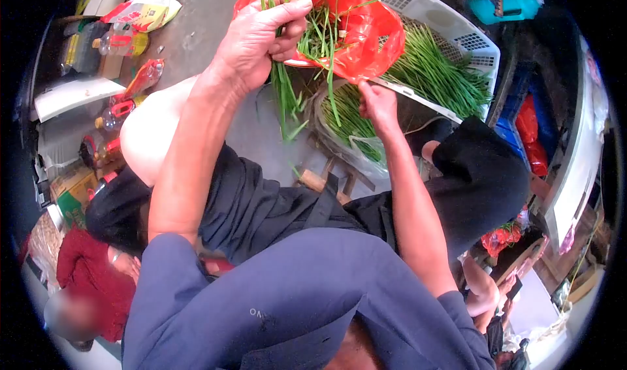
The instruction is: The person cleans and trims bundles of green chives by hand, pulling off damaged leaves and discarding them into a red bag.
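My left hand (264, 37) is closed round a bunch of long green stalks (282, 96), whose leafy ends hang below the fist. Pinched in my right hand (379, 107) is the lower edge of a red plastic bag (372, 33). Loose green stalks and trimmings lie inside the bag's opening. Behind my right hand, a white perforated crate (486, 60) holds many green stalks (444, 76). Under the red bag, a clear plastic bag (372, 164) contains more stalks.
A small wooden stool (320, 184) stands between my knees. Bottles (121, 112) and packets (147, 11) line the left side. A person in a red top (88, 278) is at lower left; another person's arm (480, 288) shows at lower right. A blue crate (509, 125) is at right.
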A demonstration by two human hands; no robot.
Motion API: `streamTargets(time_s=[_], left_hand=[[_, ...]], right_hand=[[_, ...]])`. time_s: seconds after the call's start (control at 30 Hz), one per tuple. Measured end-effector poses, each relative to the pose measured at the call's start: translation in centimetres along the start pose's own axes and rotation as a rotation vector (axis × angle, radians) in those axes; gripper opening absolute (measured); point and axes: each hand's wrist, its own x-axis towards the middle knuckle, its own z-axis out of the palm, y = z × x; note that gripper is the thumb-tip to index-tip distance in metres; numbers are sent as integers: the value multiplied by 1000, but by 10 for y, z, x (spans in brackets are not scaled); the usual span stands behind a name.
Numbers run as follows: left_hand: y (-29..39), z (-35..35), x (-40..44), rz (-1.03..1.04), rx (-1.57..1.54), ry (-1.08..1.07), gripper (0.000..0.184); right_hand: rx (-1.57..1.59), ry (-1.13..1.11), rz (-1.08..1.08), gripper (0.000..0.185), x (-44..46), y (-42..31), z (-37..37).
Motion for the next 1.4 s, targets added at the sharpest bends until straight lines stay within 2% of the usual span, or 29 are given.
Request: streamTargets(time_s=[0.1, 0.13, 0.2, 0.27, 0.33, 0.47, 0.57, 0.7, 0.87, 0.97, 1.03, 1.23, 1.33, 1.4], left_hand=[[3, 1, -2, 4, 22, 41, 9], [3, 2, -3, 10, 35, 52, 10], [4, 4, -5, -4, 42, 71, 9], [3, 4, -3, -17, 52, 94, 9], [1, 2, -2, -28, 78, 115, 18], [3, 3, 1, -35, 119, 134, 18], [4, 3, 2, -54, 110, 168, 11], [1, 0, 4, -25, 106, 193, 10], [-2, 0, 4, -12, 132, 189, 14], [-1, 2, 3, -9, 127, 169, 13], [-4, 3, 3, 1, 150, 179, 13], [-11, 5, 3, 10, 176, 128, 13], [-15, 8, 3, 3, 217, 93, 12], [-20, 11, 3, -25, 221, 75, 11]], right_hand=[[-281, -24, 4, 32, 11, 39, 13], [-282, -29, 11, 32, 18, 60, 20], [-538, 5, -140, 25, 32, 89, 31], [-568, 6, -187, 22, 33, 102, 39], [-639, -20, -258, 22, 36, 108, 48], [-769, 61, -330, 22, 35, 102, 66], [-761, 135, -398, 20, 36, 94, 72], [-857, 78, -406, 23, 40, 92, 70], [-899, 89, -394, 13, 47, 97, 68], [-758, 166, -467, 14, 41, 84, 54], [-650, 17, -320, 16, 45, 83, 37], [-382, 10, -293, 21, 32, 44, -12], [17, -243, -194, 11, 9, 7, -27], [119, -273, -162, 10, -18, -31, -36]])
